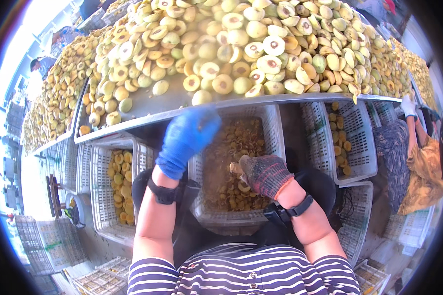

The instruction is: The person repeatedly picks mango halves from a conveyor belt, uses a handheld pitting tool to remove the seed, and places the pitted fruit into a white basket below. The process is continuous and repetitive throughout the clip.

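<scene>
My left hand (192,138), in a blue glove, is at the front edge of a metal sorting table (140,117), above a white plastic crate. Motion blurs it, and whether its fingers hold anything cannot be made out. My right hand (264,173), in a dark grey and red knit glove, is closed around a small tan object (236,168), possibly a tool handle, over the same crate (277,129). Fruit scraps and pieces (240,142) lie in that crate, between my knees. Halved yellow-green fruits (223,84), several with brown pit centres, are heaped on the table.
A white crate (96,184) with fruit halves stands at left, another (361,155) at right. A co-worker's gloved hand (408,106) rests at the table's right end. Stacked crates (51,243) stand at lower left. More people are beyond the table.
</scene>
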The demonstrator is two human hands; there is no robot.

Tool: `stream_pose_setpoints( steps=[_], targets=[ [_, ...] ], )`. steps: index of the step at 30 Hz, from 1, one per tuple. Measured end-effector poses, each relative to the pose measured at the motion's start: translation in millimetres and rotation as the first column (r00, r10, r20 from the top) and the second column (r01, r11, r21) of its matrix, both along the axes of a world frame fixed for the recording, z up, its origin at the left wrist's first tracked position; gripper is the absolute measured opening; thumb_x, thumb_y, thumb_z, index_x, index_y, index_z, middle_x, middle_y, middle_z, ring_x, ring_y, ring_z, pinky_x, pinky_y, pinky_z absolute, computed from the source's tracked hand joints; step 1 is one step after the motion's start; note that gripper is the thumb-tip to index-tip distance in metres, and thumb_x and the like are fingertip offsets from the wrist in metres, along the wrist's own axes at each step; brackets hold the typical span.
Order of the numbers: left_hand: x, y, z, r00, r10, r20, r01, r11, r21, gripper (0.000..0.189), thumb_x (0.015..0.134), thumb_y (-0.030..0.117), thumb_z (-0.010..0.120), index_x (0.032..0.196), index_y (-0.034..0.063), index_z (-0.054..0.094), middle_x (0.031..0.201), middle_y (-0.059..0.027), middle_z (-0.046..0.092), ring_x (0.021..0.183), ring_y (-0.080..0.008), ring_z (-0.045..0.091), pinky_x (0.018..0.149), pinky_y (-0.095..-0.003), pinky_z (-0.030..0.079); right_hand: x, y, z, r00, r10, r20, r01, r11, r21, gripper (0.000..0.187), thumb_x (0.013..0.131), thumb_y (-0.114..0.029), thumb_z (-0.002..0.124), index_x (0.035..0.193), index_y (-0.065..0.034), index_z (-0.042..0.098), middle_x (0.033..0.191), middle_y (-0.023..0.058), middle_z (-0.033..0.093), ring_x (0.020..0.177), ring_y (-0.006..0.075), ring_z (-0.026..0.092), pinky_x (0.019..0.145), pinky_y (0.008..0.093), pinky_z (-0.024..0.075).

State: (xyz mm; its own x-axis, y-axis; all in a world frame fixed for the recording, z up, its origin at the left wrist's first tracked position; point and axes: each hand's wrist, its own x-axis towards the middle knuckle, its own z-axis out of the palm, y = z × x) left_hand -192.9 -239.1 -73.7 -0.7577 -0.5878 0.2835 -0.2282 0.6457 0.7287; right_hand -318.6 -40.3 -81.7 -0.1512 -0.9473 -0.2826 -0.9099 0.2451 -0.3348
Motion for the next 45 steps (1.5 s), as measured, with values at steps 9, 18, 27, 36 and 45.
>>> stream_pose_setpoints(
  steps=[9, 18, 27, 36, 45],
  targets=[
    [-92.6, -103.2, -30.1, 0.759, 0.221, 0.612, -0.135, 0.974, -0.184, 0.054, 0.075, 0.044, 0.079, 0.107, 0.0013, 0.07, 0.102, -0.0206, 0.073, 0.098, -0.0336, 0.071, 0.086, -0.042, 0.056, -18.3, 0.5, -13.5, 0.976, -0.19, 0.101, 0.208, 0.957, -0.203, 0.024, 0.09, -0.028, 0.069, 0.106, -0.0112, 0.062, 0.083, 0.0172, 0.07, 0.076, 0.0393, 0.068, 0.062, 0.0488, 0.0532],
    [7.5, -41.6, 3.8, 0.961, -0.116, -0.251, 0.154, 0.978, 0.138, 0.046, 0.096, 0.015, 0.063, 0.139, 0.0045, 0.052, 0.13, -0.016, 0.065, 0.115, -0.0233, 0.066, 0.096, -0.0343, 0.054, 13.3, -28.8, -5.7, 0.822, -0.08, 0.565, 0.433, 0.731, -0.527, 0.038, 0.089, -0.032, 0.075, 0.109, -0.0035, 0.059, 0.09, 0.0217, 0.066, 0.082, 0.0436, 0.065, 0.069, 0.0475, 0.0521],
    [28.2, -2.5, 1.6, 0.952, -0.244, -0.183, 0.228, 0.968, -0.101, 0.037, 0.098, 0.006, 0.06, 0.136, 0.0055, 0.056, 0.132, -0.0196, 0.064, 0.113, -0.0313, 0.068, 0.098, -0.0395, 0.053, 25.7, -42.3, 2.0, 0.97, -0.073, 0.232, 0.206, 0.753, -0.625, 0.036, 0.088, -0.028, 0.075, 0.108, -0.0034, 0.058, 0.084, 0.023, 0.068, 0.078, 0.0439, 0.067, 0.065, 0.0481, 0.0543],
    [4.9, -7.3, -29.0, 0.894, -0.313, -0.321, 0.301, 0.95, -0.088, 0.048, 0.105, 0.01, 0.05, 0.152, 0.0199, 0.043, 0.128, -0.0187, 0.065, 0.105, -0.0309, 0.069, 0.094, -0.0394, 0.055, 8.1, -41.5, -1.6, 0.979, -0.187, 0.086, 0.204, 0.835, -0.51, 0.04, 0.082, -0.022, 0.076, 0.114, -0.0069, 0.057, 0.08, 0.0183, 0.069, 0.075, 0.0395, 0.068, 0.065, 0.0478, 0.0538],
    [7.8, -5.3, -22.9, 0.897, -0.317, -0.308, 0.346, 0.937, 0.043, 0.044, 0.101, 0.021, 0.061, 0.14, 0.0064, 0.05, 0.11, -0.0154, 0.073, 0.09, -0.0307, 0.073, 0.082, -0.0374, 0.058, 10.8, -36.7, -6.9, 0.974, -0.187, 0.13, 0.223, 0.896, -0.385, 0.038, 0.082, -0.02, 0.075, 0.112, -0.0083, 0.056, 0.077, 0.0178, 0.069, 0.074, 0.0385, 0.069, 0.064, 0.0478, 0.0532]
  ],
)
